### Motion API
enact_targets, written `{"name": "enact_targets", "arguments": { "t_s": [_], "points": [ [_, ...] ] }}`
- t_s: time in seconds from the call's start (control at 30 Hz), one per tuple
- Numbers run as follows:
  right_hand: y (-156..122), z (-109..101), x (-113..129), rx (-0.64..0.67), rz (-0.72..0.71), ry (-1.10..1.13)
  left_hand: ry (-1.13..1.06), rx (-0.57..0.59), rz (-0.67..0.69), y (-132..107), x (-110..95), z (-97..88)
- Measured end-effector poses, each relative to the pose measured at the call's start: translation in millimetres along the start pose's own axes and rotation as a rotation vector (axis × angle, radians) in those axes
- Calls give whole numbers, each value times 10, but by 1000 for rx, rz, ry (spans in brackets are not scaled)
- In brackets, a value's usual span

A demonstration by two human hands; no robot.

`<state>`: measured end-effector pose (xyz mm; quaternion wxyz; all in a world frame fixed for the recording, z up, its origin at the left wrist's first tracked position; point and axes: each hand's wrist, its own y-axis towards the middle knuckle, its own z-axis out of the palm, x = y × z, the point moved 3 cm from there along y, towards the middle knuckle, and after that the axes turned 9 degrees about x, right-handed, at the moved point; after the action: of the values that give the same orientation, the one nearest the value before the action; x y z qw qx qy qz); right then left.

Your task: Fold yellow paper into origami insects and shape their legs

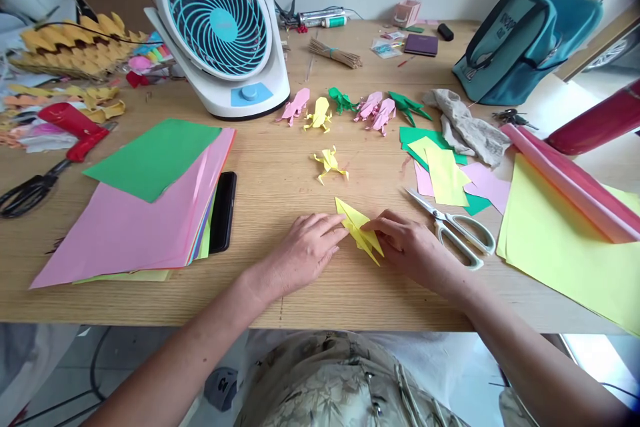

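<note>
A partly folded yellow paper piece (359,227) lies on the wooden table (280,173) near its front edge. My left hand (305,250) rests flat beside it, fingertips pressing its left edge. My right hand (407,243) pinches the paper's right side with thumb and forefinger. A finished yellow paper frog (329,163) sits just beyond. Further back stands a row of pink, yellow and green paper frogs (350,108).
A stack of coloured sheets (145,213) with a green sheet on top lies left, a black phone (223,210) at its edge. White-handled scissors (457,227), paper scraps (450,177) and large yellow sheets (565,247) lie right. A fan (220,27), teal bag (520,40) and black scissors (30,190) stand around.
</note>
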<state>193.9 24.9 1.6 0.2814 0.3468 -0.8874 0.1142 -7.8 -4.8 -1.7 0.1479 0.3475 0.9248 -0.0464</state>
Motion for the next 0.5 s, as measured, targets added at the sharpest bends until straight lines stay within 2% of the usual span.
{"name": "enact_targets", "arguments": {
  "t_s": [0.1,0.2,0.37,0.5],
  "points": [
    [0,51,40,-18,-69,23,-103,-82,-54,53,28,-19],
    [-1,89,88,-17,-147,28,-198,-109,-98,86,-24,-55],
    [-30,115,140,41,-258,130,-145,-102,-123,118,-184,-80],
    [-75,71,81,-12,-227,207,-104,-75,-103,108,-186,-18]
  ]
}}
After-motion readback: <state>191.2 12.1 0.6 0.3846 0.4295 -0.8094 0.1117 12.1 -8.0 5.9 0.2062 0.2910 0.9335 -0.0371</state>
